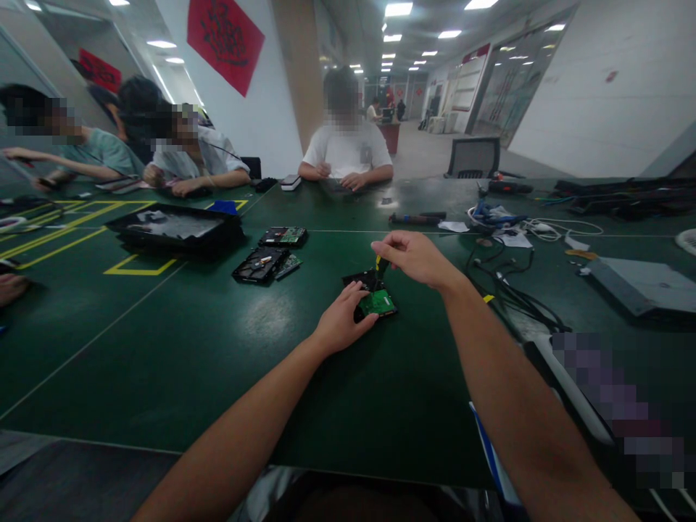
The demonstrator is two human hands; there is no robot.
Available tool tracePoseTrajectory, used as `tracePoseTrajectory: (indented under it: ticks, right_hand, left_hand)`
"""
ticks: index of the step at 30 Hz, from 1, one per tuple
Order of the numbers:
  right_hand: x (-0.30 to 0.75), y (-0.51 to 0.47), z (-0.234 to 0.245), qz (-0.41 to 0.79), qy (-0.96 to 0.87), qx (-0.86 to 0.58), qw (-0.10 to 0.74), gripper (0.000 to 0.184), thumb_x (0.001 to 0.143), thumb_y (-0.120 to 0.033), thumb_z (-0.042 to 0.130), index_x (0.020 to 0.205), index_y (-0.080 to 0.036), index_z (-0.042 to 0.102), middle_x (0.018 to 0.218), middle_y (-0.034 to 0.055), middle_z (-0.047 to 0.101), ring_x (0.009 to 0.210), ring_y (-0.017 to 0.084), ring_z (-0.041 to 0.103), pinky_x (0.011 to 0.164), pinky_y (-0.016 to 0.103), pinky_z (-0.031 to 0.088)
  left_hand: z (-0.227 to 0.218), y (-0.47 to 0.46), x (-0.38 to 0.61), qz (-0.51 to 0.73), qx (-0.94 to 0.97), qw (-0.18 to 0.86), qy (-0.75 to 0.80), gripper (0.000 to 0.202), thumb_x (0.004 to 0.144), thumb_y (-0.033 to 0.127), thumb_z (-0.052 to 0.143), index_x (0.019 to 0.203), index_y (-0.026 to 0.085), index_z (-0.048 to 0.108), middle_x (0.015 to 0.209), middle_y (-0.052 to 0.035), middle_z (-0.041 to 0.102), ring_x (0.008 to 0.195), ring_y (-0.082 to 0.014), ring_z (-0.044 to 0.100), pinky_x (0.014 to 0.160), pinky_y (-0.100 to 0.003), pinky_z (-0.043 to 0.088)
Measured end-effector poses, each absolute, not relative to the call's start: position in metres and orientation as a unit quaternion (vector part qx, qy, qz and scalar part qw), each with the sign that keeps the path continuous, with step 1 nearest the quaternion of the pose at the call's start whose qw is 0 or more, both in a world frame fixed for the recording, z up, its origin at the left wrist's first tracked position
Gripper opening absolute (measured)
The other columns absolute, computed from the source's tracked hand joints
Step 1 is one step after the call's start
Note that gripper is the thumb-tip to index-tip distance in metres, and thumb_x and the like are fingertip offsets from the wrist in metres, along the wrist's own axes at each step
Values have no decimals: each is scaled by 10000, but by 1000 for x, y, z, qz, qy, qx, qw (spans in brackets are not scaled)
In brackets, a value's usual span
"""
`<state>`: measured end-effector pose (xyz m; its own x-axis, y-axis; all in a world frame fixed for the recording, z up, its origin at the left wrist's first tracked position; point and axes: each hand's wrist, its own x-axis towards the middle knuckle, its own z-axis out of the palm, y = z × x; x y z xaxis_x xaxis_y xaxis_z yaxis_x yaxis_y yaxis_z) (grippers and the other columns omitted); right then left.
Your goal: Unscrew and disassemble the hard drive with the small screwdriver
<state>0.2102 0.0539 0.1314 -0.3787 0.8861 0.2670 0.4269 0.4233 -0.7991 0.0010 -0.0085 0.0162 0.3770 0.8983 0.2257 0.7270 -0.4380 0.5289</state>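
A hard drive with a green circuit board lies on the green table in front of me. My left hand grips it from the left side, fingers across its far part and thumb at the near edge. Above the drive, my right hand pinches the handle of a yellow and black screwdriver. The screwdriver stands nearly upright, its tip down at the drive's board; exact contact is too small to make out.
Left of the drive lie two more hard drives and a loose circuit board. A black tray stands farther left. Cables and a grey metal box lie right. Co-workers sit across the table.
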Motion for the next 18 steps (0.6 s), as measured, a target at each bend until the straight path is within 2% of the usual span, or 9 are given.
tracePoseTrajectory:
  ticks: [3, 8, 10, 14, 18]
  right_hand:
    - [209, 54, 131, 325, -750, -449, 360, 382, 926, -577, 651, 870, -199, 646, 847, 59, 720, 591, 129, 595, 547, 291, 451]
    - [208, 54, 129, 369, -743, -418, 371, 351, 993, -554, 557, 970, -210, 622, 998, 67, 758, 506, 84, 556, 468, 260, 417]
    - [208, 55, 129, 384, -743, -405, 369, 355, 1009, -544, 531, 1014, -208, 645, 974, 69, 752, 528, 95, 584, 466, 255, 423]
    - [209, 55, 129, 402, -753, -388, 347, 342, 1022, -490, 513, 1083, -198, 680, 754, 45, 691, 591, 149, 628, 531, 282, 472]
    - [211, 58, 127, 330, -769, -424, 347, 295, 957, -490, 620, 937, -205, 695, 759, 38, 682, 638, 152, 599, 572, 288, 455]
  left_hand:
    - [17, -9, 1, 244, 811, 175, 502, 618, 924, 525, 612, 1435, 181, 565, 1643, -116, 398, 1557, -268, 304, 1274, -439, 288]
    - [17, -8, 2, 249, 812, 173, 498, 616, 926, 515, 614, 1432, 168, 567, 1637, -126, 407, 1555, -268, 308, 1274, -436, 288]
    - [16, -7, 2, 251, 812, 172, 498, 615, 923, 517, 618, 1431, 174, 569, 1637, -124, 407, 1554, -272, 312, 1272, -441, 293]
    - [14, -7, 1, 251, 811, 174, 498, 611, 920, 516, 622, 1429, 181, 570, 1636, -124, 408, 1550, -274, 321, 1268, -443, 300]
    - [16, -9, 1, 251, 812, 172, 498, 611, 925, 515, 614, 1435, 182, 564, 1640, -121, 403, 1553, -269, 313, 1269, -439, 299]
